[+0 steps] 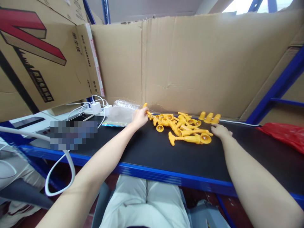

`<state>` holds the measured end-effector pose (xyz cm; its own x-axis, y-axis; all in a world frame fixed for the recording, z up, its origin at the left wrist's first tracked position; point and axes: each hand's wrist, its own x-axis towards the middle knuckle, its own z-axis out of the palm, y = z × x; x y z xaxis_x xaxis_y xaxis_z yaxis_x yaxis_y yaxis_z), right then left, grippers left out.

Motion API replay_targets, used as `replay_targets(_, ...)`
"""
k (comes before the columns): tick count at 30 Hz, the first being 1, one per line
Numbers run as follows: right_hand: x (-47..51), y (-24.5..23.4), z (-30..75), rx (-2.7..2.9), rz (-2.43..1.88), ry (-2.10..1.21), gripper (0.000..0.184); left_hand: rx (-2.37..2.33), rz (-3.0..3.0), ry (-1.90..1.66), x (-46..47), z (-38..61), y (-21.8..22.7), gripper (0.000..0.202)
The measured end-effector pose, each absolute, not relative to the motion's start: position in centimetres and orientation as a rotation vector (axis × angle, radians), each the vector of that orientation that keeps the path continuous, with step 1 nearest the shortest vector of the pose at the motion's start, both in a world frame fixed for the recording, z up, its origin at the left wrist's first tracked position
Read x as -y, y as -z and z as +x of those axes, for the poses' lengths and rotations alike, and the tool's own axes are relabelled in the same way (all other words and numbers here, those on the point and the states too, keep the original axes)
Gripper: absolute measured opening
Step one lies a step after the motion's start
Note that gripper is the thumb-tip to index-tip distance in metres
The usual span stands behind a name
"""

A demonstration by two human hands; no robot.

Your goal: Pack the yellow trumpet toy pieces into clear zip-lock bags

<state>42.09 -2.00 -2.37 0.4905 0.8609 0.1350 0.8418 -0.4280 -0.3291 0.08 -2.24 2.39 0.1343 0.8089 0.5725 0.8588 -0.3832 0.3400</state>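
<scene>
My left hand [141,117] is closed around the handle of a yellow T-handled corkscrew [145,105], at the left end of a loose pile. Its shaft points right over the pile, and the far end is hard to make out. Several yellow T-handled corkscrews [187,127] with flared, bell-shaped ends lie jumbled on the black tabletop [152,152]. My right hand [221,131] rests low at the pile's right end, fingers partly stretched and apparently holding nothing. Just beyond its fingertips stand yellow cup-shaped pieces [209,117] in a short row; whether they touch is unclear.
Clear plastic bags [121,114] lie beside my left hand, near white chargers [96,108] and cables. A blurred-out object [74,135] sits at left. Red plastic [285,136] lies at right. A cardboard wall [190,66] closes the back; a blue edge [175,178] runs along the front.
</scene>
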Motion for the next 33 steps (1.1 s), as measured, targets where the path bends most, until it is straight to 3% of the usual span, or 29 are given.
replay_targets(7, 1.4, 2.6, 42.2, 1.462, -2.425, -0.099, 0.049, 1.577, -2.453, 1.169, -0.7, -1.0, -2.7, 0.045)
replay_targets(25, 1.1, 3.0, 42.3, 1.475, -2.447, -0.023, 0.049, 1.571, -2.602, 0.102, -6.0, 0.2, -2.1, 0.055)
replay_targets(33, 1.0, 3.2, 42.4, 1.462, -2.416, -0.012, 0.049, 1.61, -2.537, 0.134, -5.8, 1.1, -2.2, 0.052)
